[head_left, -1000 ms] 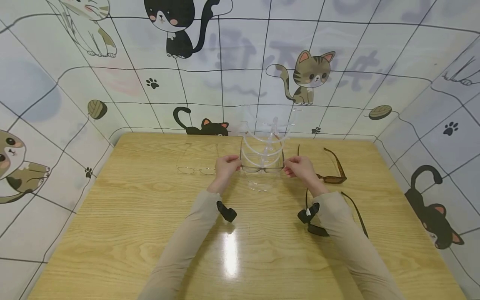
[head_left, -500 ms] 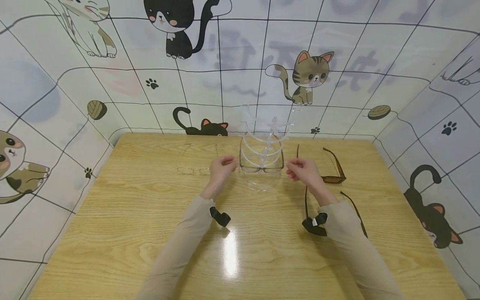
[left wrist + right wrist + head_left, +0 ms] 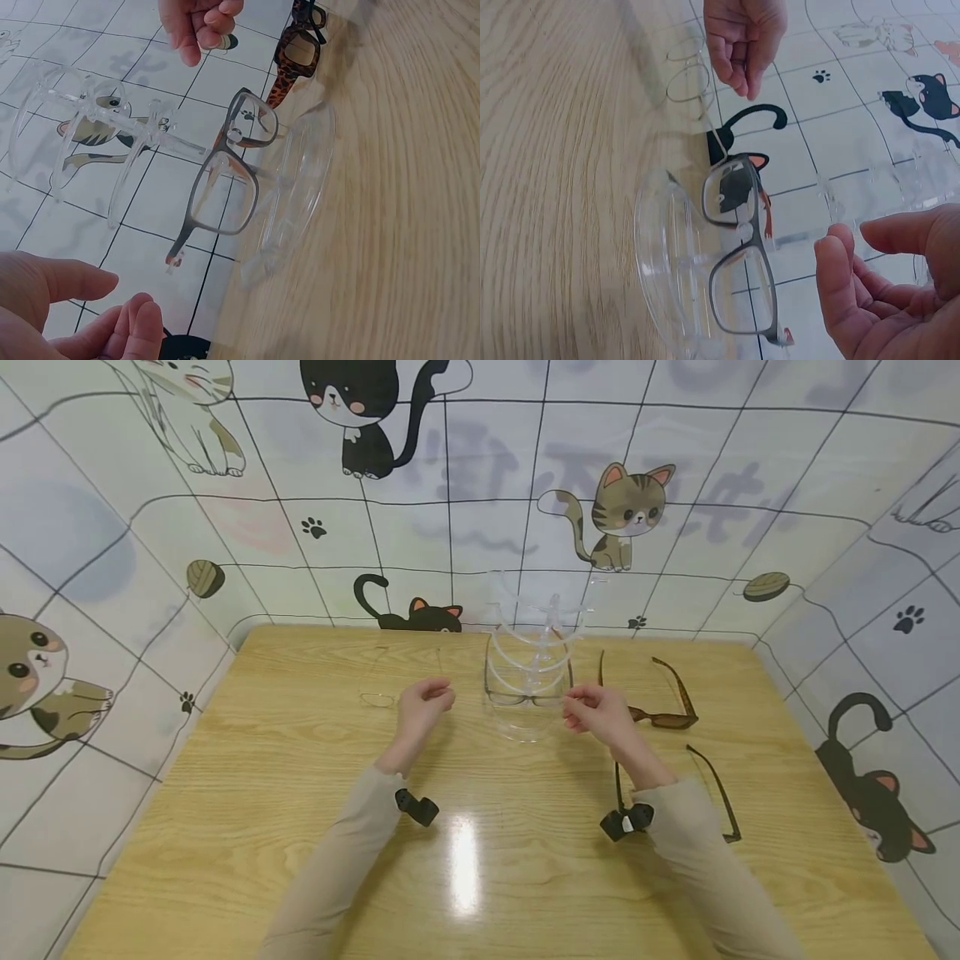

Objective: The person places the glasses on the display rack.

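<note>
Grey-framed eyeglasses (image 3: 507, 699) rest low on a clear plastic display stand (image 3: 528, 739), lenses toward me and temples pointing back. My left hand (image 3: 426, 706) is well off to their left, fingers loosely bent and holding nothing; it partly covers thin gold wire-rimmed glasses (image 3: 377, 700). Near the right hinge, my right hand (image 3: 603, 717) overlaps the frame's end in the head view. In the right wrist view a gap shows between those fingertips (image 3: 832, 244) and the frame, and nothing sits between thumb and fingers.
Tortoiseshell sunglasses (image 3: 672, 721) lie on the wooden table (image 3: 300, 827) right of the stand. Closer to me, dark glasses (image 3: 722, 785) are partly hidden by the right wrist and its camera. Behind the table rises a cat-print backdrop (image 3: 480, 468).
Both hands have let go of the grey eyeglasses, which stay on the stand. My left hand has drawn away leftward; my right moved off and then slightly back toward the frame.
</note>
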`<action>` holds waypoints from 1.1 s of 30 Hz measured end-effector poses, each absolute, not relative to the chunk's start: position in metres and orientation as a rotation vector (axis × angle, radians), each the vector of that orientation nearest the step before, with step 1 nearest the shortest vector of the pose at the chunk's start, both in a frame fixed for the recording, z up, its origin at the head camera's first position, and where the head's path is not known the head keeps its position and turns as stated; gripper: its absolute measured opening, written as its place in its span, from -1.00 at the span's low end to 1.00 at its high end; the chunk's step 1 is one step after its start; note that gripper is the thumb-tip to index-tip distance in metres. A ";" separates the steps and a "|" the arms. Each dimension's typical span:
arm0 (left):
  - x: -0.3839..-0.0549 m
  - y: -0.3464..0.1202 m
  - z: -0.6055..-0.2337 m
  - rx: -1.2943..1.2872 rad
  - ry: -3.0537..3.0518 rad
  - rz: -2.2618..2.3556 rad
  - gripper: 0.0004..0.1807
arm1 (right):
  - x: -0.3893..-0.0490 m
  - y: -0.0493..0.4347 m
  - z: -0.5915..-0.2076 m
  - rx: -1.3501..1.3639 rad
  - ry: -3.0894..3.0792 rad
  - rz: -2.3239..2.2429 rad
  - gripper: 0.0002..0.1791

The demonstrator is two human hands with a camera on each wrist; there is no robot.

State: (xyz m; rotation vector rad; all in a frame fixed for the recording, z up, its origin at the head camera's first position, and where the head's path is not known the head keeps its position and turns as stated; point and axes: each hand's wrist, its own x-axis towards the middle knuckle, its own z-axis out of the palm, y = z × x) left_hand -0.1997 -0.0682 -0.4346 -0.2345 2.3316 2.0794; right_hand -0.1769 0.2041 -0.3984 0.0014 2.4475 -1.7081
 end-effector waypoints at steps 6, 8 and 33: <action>-0.193 -0.080 -0.434 -0.260 2.336 2.076 -0.65 | -0.172 0.191 -0.398 -0.072 2.436 -1.713 -0.71; -0.191 -0.085 -0.434 -0.270 2.340 2.072 -0.65 | -0.171 0.187 -0.399 -0.101 2.433 -1.705 -0.71; -0.175 -0.141 -0.440 -0.436 2.437 1.993 -0.68 | -0.169 0.129 -0.399 -0.262 2.330 -1.759 -0.72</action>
